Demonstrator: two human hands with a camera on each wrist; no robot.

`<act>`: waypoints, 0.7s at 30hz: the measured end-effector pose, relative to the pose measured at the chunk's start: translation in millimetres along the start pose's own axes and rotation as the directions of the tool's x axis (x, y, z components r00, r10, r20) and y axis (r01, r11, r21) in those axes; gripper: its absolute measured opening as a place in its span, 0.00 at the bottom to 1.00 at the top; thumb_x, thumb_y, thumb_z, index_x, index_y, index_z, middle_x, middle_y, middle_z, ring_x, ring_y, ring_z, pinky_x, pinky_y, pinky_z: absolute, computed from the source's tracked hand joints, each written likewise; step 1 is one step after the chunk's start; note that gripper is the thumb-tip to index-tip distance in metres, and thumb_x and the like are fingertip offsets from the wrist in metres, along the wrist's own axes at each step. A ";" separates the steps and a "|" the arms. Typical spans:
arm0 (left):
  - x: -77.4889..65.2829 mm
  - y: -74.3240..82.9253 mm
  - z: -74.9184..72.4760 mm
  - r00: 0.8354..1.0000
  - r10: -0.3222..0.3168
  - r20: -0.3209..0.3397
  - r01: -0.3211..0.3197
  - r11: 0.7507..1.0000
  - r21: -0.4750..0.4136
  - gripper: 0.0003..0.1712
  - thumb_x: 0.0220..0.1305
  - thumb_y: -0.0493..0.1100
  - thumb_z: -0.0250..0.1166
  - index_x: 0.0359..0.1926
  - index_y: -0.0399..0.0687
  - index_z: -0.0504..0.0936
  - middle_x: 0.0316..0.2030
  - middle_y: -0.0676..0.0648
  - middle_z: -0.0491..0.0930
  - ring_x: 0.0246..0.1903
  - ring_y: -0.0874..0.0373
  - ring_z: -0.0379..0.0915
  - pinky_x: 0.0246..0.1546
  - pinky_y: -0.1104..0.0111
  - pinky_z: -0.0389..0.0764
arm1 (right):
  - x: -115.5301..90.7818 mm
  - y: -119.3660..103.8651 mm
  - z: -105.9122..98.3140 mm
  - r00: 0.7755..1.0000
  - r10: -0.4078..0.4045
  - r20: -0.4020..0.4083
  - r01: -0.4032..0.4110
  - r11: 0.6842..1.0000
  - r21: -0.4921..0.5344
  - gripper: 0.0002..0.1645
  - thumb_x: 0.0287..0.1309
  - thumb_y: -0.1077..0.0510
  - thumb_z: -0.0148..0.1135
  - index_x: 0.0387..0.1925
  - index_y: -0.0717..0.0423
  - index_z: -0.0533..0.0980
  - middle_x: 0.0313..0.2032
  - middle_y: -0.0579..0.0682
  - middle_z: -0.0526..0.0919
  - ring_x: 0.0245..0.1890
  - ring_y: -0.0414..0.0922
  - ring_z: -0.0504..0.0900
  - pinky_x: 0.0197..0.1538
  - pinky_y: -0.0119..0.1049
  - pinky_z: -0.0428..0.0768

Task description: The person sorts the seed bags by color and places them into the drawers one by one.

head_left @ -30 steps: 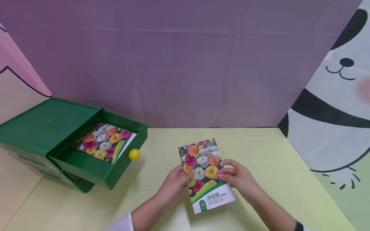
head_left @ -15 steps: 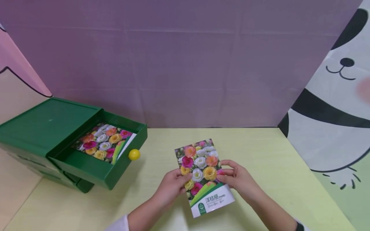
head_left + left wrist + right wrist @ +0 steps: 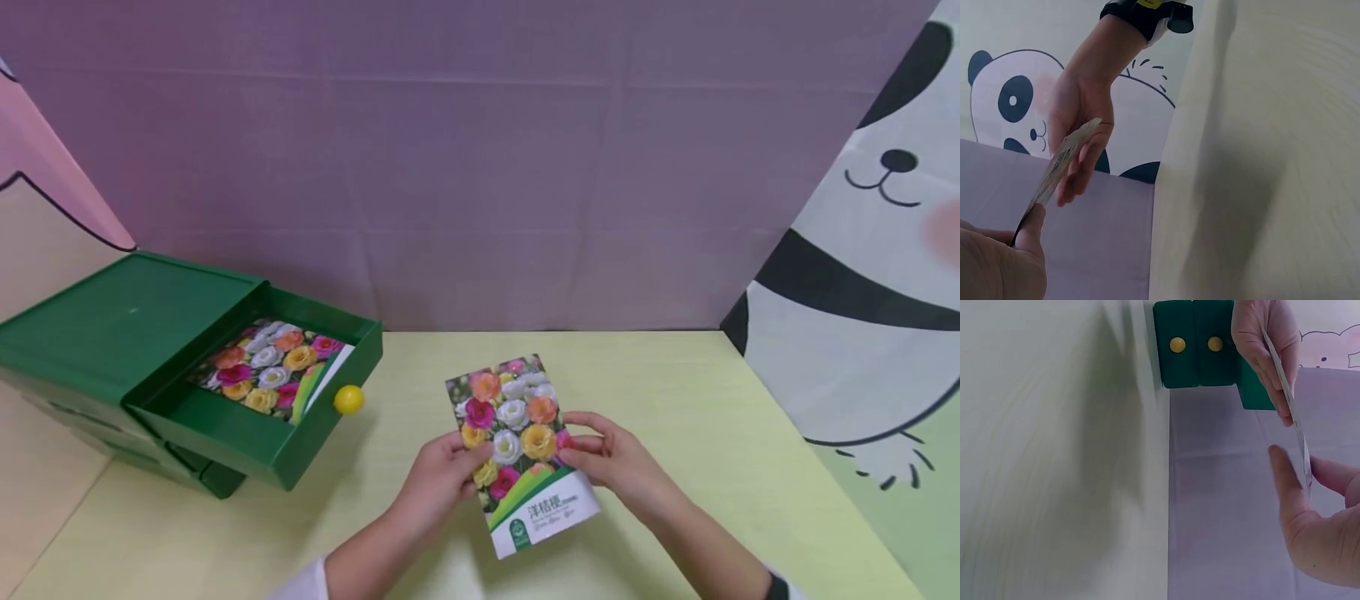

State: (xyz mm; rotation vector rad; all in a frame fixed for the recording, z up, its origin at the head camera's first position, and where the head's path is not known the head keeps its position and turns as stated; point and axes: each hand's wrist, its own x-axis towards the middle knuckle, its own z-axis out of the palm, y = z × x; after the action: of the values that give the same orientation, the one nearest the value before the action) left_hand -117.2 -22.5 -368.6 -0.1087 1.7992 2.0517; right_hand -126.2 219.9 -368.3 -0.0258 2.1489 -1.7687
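Both hands hold a flower seed packet (image 3: 517, 446) above the table, its printed flowers facing up and its white label end towards me. My left hand (image 3: 444, 477) pinches the left edge, thumb on the front. On the opposite edge my right hand (image 3: 611, 458) grips with thumb and fingers. Seen edge-on in the left wrist view, the packet (image 3: 1060, 164) is thin and flat, with the left hand (image 3: 1007, 265) at its lower end. The right wrist view has the right hand (image 3: 1329, 531) around the near end of the packet (image 3: 1294, 419).
A green drawer cabinet (image 3: 127, 321) stands at the left. Its top drawer (image 3: 232, 433), with a yellow knob (image 3: 348, 400), is pulled out and holds a matching flower packet (image 3: 273, 367). Behind the pale table (image 3: 675, 392) hangs a purple cloth (image 3: 480, 167).
Both hands have shifted the packet a little to the left, keeping the same hold. The cabinet and its drawer have stayed put.
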 end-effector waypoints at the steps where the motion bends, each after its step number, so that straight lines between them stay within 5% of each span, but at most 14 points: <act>1: -0.2 1.8 -1.9 1.000 0.002 -0.020 -0.002 1.000 -0.005 0.21 0.70 0.44 0.58 0.58 0.35 0.75 0.39 0.46 0.87 0.26 0.66 0.76 0.29 0.77 0.77 | 0.2 0.3 -0.9 1.000 -0.016 0.010 0.016 1.000 0.001 0.37 0.63 0.56 0.62 0.68 0.64 0.59 0.51 0.62 0.82 0.43 0.44 0.85 0.44 0.36 0.85; 10: -14.7 31.5 -25.0 0.980 0.029 -0.195 -0.056 0.989 -0.136 0.24 0.72 0.47 0.56 0.63 0.40 0.72 0.51 0.43 0.83 0.39 0.61 0.82 0.40 0.74 0.83 | 1.7 1.8 -4.8 0.995 -0.103 0.007 0.102 0.991 0.087 0.35 0.74 0.46 0.45 0.69 0.67 0.56 0.60 0.71 0.73 0.52 0.50 0.83 0.53 0.41 0.83; 16: -38.3 59.5 -43.8 0.977 0.081 -0.198 -0.125 0.967 -0.222 0.26 0.74 0.50 0.51 0.64 0.38 0.67 0.47 0.50 0.84 0.42 0.62 0.84 0.46 0.72 0.83 | 9.3 4.7 -0.9 0.994 -0.099 0.052 0.093 0.990 0.110 0.37 0.74 0.43 0.42 0.67 0.70 0.57 0.59 0.70 0.74 0.55 0.54 0.81 0.55 0.43 0.81; 21: -56.7 83.8 -74.7 0.981 0.085 -0.172 -0.144 0.920 -0.364 0.29 0.72 0.55 0.53 0.67 0.49 0.62 0.49 0.55 0.83 0.50 0.63 0.81 0.53 0.69 0.80 | 15.8 2.8 6.7 0.987 -0.119 0.108 0.108 0.989 0.103 0.35 0.74 0.45 0.44 0.65 0.71 0.60 0.59 0.70 0.74 0.56 0.53 0.81 0.57 0.43 0.80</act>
State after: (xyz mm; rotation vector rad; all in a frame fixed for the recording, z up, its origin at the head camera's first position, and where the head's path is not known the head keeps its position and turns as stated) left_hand -110.1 -115.9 -284.7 -0.2827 1.5004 2.5156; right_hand -138.5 210.4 -376.1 -0.2229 2.0156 -1.8848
